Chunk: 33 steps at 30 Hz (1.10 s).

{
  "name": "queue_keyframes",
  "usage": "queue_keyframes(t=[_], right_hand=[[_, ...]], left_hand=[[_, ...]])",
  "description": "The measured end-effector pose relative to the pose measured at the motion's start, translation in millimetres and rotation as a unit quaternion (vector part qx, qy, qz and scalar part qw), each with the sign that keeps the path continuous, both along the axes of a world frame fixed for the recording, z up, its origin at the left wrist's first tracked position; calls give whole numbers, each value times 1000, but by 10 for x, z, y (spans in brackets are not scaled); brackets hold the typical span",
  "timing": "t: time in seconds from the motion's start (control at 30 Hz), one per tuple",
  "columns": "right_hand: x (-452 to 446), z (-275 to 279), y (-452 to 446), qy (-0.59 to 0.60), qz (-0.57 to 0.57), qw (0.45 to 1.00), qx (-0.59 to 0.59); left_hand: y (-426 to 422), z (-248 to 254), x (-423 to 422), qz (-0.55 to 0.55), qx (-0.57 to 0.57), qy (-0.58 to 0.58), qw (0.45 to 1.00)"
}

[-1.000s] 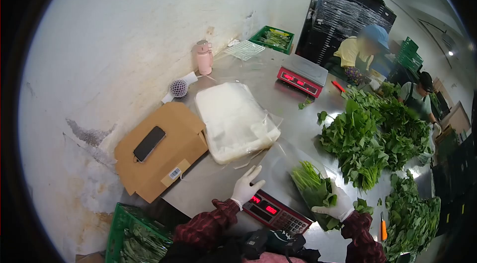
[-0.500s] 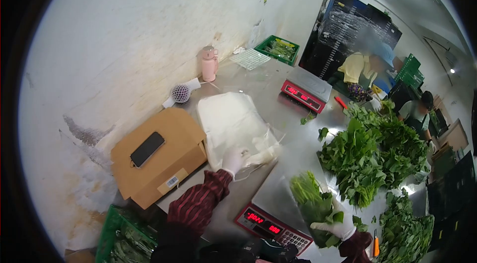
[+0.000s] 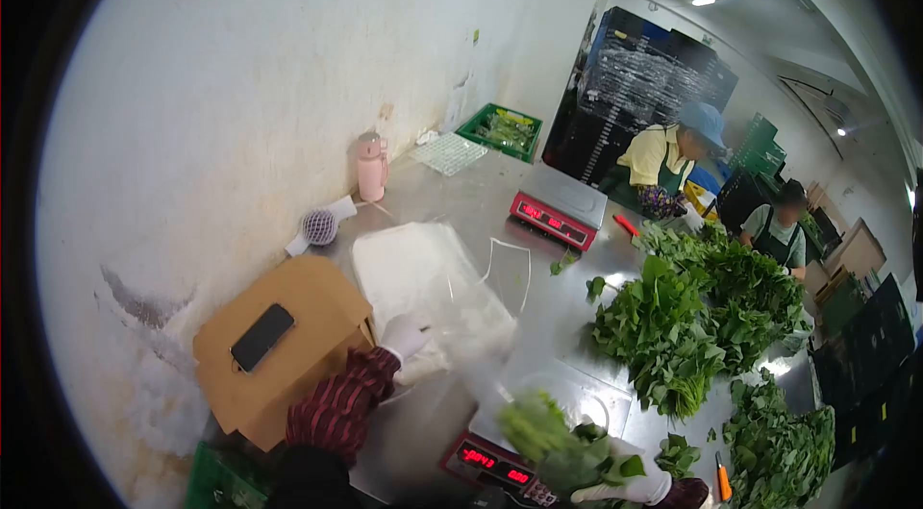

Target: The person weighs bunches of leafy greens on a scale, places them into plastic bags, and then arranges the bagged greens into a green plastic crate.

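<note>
My left hand [image 3: 408, 336], in a white glove, is over the lower edge of a stack of clear plastic bags [image 3: 423, 288]; its fingers are bent and partly hidden. My right hand [image 3: 630, 482], also gloved, grips a bunch of leafy greens [image 3: 548, 437] over the near red scale [image 3: 488, 456]. The bunch is blurred, its stems pointing up and left. A clear plastic film [image 3: 481, 365], smeared by motion, stretches between the stack and the bunch.
Beyond are a second red scale [image 3: 558, 211], a pink flask [image 3: 372, 168] and a green crate [image 3: 500, 131]. Leafy piles [image 3: 659, 331] and an orange knife [image 3: 723, 478] lie right; a phone [image 3: 261, 338] rests on cardboard [image 3: 221, 384] left. Two people [image 3: 663, 163] work across.
My left hand has gone from beside the near scale to the bag stack. My right hand has moved down and toward me with the greens. The view has shifted, and a plastic film has lifted.
</note>
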State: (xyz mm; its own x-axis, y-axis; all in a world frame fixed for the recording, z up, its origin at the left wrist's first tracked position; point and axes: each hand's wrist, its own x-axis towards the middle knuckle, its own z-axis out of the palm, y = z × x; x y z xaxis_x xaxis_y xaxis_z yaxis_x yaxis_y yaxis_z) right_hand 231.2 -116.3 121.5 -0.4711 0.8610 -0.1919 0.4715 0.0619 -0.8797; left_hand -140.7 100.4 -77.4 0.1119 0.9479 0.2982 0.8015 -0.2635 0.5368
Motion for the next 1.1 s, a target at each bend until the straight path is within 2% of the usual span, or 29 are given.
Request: queue_keyframes(t=[0.03, 0.1, 0.13, 0.2, 0.23, 0.27, 0.3, 0.33, 0.4, 0.43, 0.47, 0.5, 0.53, 0.57, 0.7, 0.77, 0.83, 0.9, 0.93, 1.0, 1.03, 1.07, 1.1], right_hand=[[14, -4, 80, -60, 68, 996, -15], [-121, -132, 210, -23, 75, 996, -53], [-189, -191, 281, 11, 52, 993, -103], [-292, -84, 387, -129, 27, 991, -37], [-306, -130, 451, -206, 7, 978, 5], [-326, -158, 497, -250, 2, 967, 43], [-347, -155, 474, -249, 0, 967, 45], [-395, -131, 446, -267, 1, 961, 67], [-452, -147, 387, -293, 47, 943, 150], [-446, -192, 349, -293, 43, 943, 151], [-443, -236, 318, -292, 58, 937, 184], [-460, -244, 294, -291, 71, 929, 218], [-487, -177, 303, -264, 55, 948, 170], [-492, -219, 300, -264, 48, 948, 170], [-600, -303, 329, -238, -47, 945, 219], [-628, -264, 346, -152, -59, 964, 212], [-526, -289, 322, -134, -61, 951, 270], [-381, -522, 387, 42, -108, 929, 351], [-421, -404, 359, 197, -146, 943, 225], [-381, -124, 236, 172, -144, 932, 285], [-358, -32, 185, 142, -136, 923, 331], [-369, 26, 183, 227, -129, 922, 284], [-345, 32, 163, 231, -136, 920, 287]], left_hand=[[26, 85, -38, -4, 5, 6, 1000], [-104, 359, -9, -3, 38, -70, 997], [-134, 407, -12, -6, 42, -70, 997], [-152, 545, -28, -3, 67, -160, 985], [-178, 603, -27, -6, 72, -157, 985], [-236, 658, 1, 23, 124, -159, 979], [-294, 680, 44, 54, 174, -161, 970], [-337, 675, 103, 53, 175, -161, 970], [-419, 692, 260, 15, 218, -164, 962], [-474, 706, 330, 12, 219, -164, 962], [-555, 771, 392, 8, 244, -123, 962], [-636, 862, 462, 2, 269, -80, 960], [-732, 969, 555, -5, 272, -80, 959], [-869, 1090, 666, -46, 289, -45, 955], [-1183, 1453, 1235, -147, 354, 15, 923], [-1298, 1680, 1437, -238, 345, 26, 908], [-1460, 1978, 1517, -262, 395, 49, 879], [-1706, 2264, 1517, -288, 444, 70, 845], [-1850, 2383, 1401, -259, 488, 34, 833], [-1888, 2419, 1424, -240, 534, -2, 811], [-1846, 2339, 1496, -157, 481, -203, 838], [-1827, 2241, 1566, -65, 401, -392, 825], [-1856, 2131, 1642, -73, 400, -390, 826]])
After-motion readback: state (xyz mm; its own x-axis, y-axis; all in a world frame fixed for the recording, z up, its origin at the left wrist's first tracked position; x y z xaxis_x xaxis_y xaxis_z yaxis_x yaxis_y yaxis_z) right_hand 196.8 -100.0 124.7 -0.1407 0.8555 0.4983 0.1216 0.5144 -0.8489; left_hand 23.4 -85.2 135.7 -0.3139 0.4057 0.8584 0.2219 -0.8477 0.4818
